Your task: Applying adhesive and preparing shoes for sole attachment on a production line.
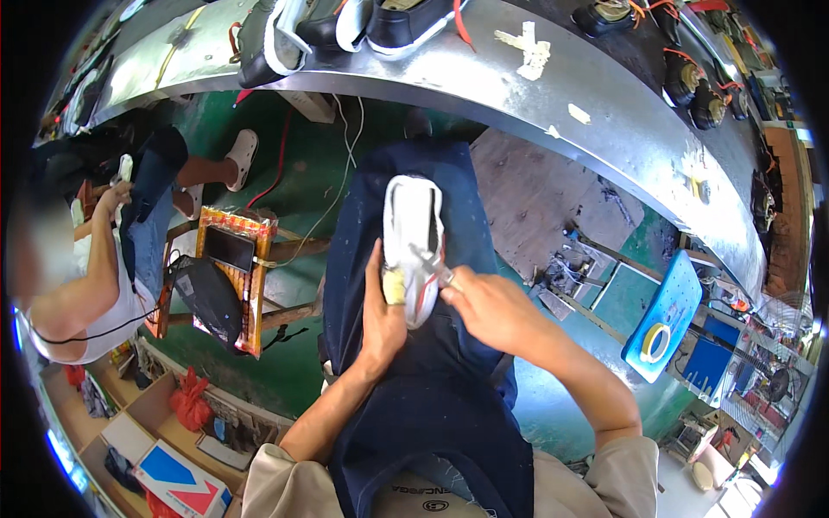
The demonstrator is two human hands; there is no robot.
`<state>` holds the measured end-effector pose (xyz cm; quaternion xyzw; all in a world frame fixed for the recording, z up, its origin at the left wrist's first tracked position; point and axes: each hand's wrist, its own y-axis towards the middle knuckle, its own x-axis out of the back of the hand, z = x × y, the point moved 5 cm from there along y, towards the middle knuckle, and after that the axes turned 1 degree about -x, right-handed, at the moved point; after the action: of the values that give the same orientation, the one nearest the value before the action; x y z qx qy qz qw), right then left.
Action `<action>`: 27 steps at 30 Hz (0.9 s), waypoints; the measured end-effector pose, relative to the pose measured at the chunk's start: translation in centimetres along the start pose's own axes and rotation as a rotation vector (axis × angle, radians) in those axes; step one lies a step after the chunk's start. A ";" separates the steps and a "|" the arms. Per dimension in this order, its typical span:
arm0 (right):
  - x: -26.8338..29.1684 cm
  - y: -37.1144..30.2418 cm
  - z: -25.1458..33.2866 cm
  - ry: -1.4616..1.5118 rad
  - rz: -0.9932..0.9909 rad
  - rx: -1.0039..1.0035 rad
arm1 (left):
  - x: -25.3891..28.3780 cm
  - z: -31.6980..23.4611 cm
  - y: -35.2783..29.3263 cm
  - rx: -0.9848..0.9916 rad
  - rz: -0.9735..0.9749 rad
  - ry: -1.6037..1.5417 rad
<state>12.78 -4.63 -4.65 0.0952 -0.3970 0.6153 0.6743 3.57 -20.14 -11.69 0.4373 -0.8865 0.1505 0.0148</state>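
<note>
A white shoe with a dark opening along one side lies over my lap, on the dark blue apron. My left hand is wrapped round its near left side, and a yellow patch shows beside those fingers. From the right, my right hand grips a small metal tool, its tip against the shoe's near half. Blur hides the tool's exact kind.
A curved metal bench with dark shoes spans the front. To the left, a co-worker sits beside a stool bearing a black bag. At right stands a blue stool with a tape roll.
</note>
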 end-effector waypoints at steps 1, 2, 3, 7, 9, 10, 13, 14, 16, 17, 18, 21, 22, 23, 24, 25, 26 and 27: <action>0.9 0.5 0.0 -0.044 -0.028 0.004 | -0.1 -1.5 -0.5 -0.021 0.058 0.091; 1.8 0.9 0.3 -0.088 -0.055 0.013 | 0.1 -2.9 -1.0 -0.041 0.111 0.184; 2.2 1.1 0.2 -0.138 -0.063 0.073 | 0.2 -3.0 -1.1 0.014 0.206 0.198; 3.1 1.2 1.3 -0.327 0.012 0.104 | 2.4 -5.2 1.5 -0.125 0.101 0.533; 1.8 1.3 2.6 -0.252 -0.017 0.046 | 0.9 -1.6 2.9 -0.062 0.096 0.043; 1.0 1.7 3.0 -0.196 -0.046 -0.008 | -0.1 0.3 3.4 0.106 0.080 -0.409; -2.6 1.9 1.8 -0.104 -0.179 -0.098 | -0.6 -0.8 3.9 0.214 0.202 -0.563; -2.9 1.8 1.8 -0.047 -0.267 -0.111 | -0.8 -0.5 4.0 0.280 0.246 -0.687; -3.7 1.6 1.9 -0.013 -0.288 -0.175 | -0.6 0.2 4.4 0.245 0.290 -0.609; -4.0 1.6 1.9 0.029 -0.295 -0.184 | -0.4 -0.3 4.6 0.157 0.287 -0.465; -4.1 1.5 1.8 0.067 -0.304 -0.192 | -0.3 -0.8 4.7 0.066 0.285 -0.326; -3.3 1.8 0.0 0.684 -0.004 -0.296 | 0.0 -0.8 5.2 -0.133 0.245 -0.069; -2.7 1.4 -0.2 0.670 -0.004 -0.305 | 0.0 -1.0 5.1 -0.206 0.218 0.028; -1.4 1.1 0.1 0.454 -0.076 -0.233 | 0.0 -1.0 5.1 -0.210 0.216 0.047; -0.2 0.8 0.5 0.238 -0.144 -0.158 | -0.2 -1.4 5.2 -0.249 0.217 0.085; 1.0 1.0 1.9 0.123 -0.291 -0.050 | 0.0 -1.2 4.7 -0.254 0.215 0.084; 0.9 1.9 1.5 0.109 -0.294 -0.060 | -0.1 -0.8 4.8 -0.269 0.217 0.076; 0.5 3.0 1.3 0.064 -0.302 0.040 | 0.0 0.1 4.8 -0.244 0.223 0.025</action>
<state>9.50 -4.35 -4.53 0.1476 -0.3440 0.5174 0.7695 -0.10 -17.42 -13.01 0.3290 -0.9411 0.0478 0.0622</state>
